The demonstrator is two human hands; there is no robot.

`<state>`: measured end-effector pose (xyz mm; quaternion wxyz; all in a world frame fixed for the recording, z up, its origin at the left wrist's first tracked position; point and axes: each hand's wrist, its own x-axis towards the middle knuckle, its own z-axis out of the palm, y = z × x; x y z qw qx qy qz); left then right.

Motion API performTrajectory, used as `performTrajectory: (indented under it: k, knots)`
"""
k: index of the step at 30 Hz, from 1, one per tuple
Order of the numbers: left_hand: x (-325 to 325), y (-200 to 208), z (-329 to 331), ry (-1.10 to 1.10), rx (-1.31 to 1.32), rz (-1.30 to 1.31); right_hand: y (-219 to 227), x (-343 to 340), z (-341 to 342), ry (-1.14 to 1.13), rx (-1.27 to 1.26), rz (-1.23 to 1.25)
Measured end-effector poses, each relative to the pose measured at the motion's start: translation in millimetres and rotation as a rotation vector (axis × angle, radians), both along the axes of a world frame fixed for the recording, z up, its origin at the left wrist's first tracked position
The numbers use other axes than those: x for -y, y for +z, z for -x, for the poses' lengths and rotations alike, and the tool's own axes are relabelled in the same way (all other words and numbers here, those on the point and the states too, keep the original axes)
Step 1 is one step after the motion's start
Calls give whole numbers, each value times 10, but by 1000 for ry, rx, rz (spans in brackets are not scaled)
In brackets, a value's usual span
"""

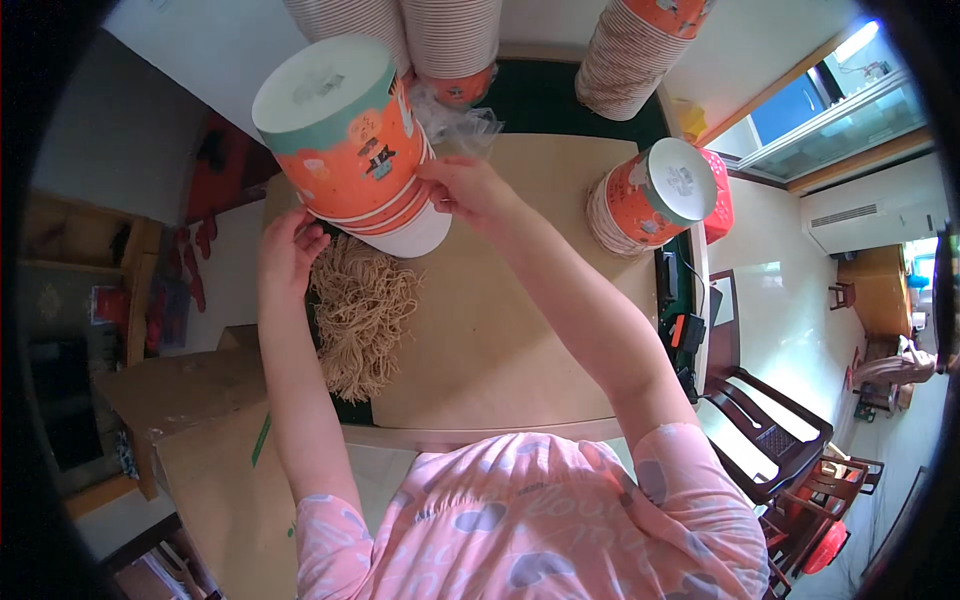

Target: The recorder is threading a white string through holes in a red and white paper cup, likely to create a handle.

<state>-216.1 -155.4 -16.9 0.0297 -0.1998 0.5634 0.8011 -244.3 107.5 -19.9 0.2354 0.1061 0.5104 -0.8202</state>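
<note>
A short stack of orange paper buckets [365, 165] with a green band stands bottom-up and tilted at the far left of the table. My right hand [463, 188] pinches the rims on its right side. At the lower left rim is my left hand [290, 247], its fingers curled against the edge; their tips are partly hidden. A plain white curved surface [415, 236] shows under the orange rims. Just below the stack, a thick bundle of tan twine cords [365, 325] hangs over the board's left edge.
Tall stacks of nested paper buckets [455, 40] rise at the back, with another stack [635, 60] to their right. Clear plastic wrap [465, 125] lies nearby. One more bucket stack [650, 195] sits on the tan board's [510, 320] right side. A cardboard box [205, 430] is at left.
</note>
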Motion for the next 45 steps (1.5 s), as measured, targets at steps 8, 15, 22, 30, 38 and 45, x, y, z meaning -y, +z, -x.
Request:
performTrajectory:
  k: [8, 15, 22, 30, 38, 45]
  knots:
    - [-94, 282, -87, -18, -83, -15, 171, -11, -45, 3, -77, 55]
    - [-302, 652, -405, -106, -226, -99, 640, -157, -340, -32, -288, 229]
    - [-180, -298, -1313, 19, -159, 314, 1067, -833, -1496, 78, -392, -48]
    - [68, -1257, -2137, 6, 212, 405, -4, -1159, -2565, 374, -1002, -1083]
    - [-367, -1334, -1820, -14, 193, 517, -568, -1048, -2890, 586, -980, -1317]
    - [-318, -1225, -1173, -93, -34, 1063, 898, -1367, -2504, 97, -927, -435]
